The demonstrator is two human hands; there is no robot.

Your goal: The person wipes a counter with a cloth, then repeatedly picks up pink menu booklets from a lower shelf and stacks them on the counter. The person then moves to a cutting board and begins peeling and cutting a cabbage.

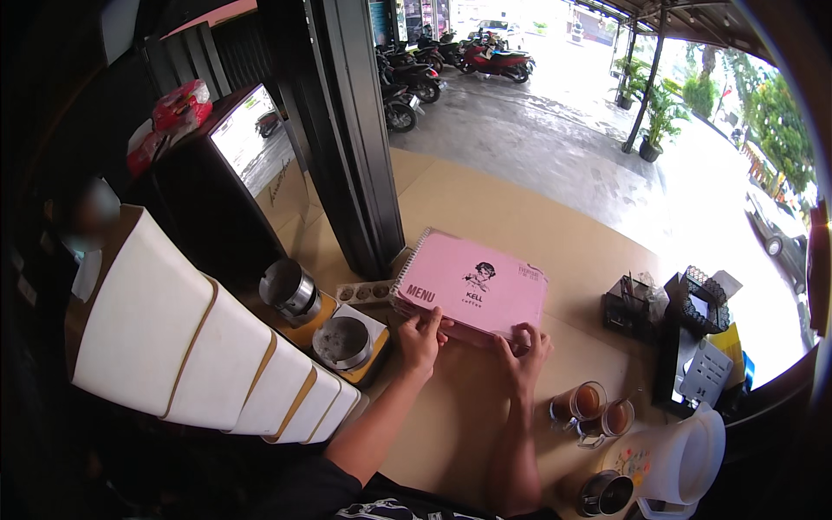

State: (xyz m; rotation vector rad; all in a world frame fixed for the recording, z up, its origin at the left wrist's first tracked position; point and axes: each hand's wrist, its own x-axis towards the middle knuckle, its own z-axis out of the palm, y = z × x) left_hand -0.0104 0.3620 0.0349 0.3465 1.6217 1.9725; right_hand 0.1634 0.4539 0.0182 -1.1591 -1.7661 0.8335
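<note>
Pink spiral-bound menu booklets point(497, 257), stacked together, lie on the tan counter before me, with the spiral on their left side. The top cover bears writing and a drawn figure. My left hand point(422, 335) holds the stack's near edge left of its middle, thumb on top. Toward the near right corner, my right hand point(525, 354) grips the same edge with bent fingers. Fingertips under the stack are partly hidden. Just left of my left hand stands a round metal container point(342, 344), with a second metal container point(289, 291) behind it.
A socket strip point(364, 292) lies beside a black post point(351, 143). Two glass mugs of brown drink point(588, 402), a metal cup point(606, 494) and a white plastic pitcher point(689, 455) stand at right. Large white panels point(214, 344) flank the left. A black pen holder point(627, 312) stands farther right.
</note>
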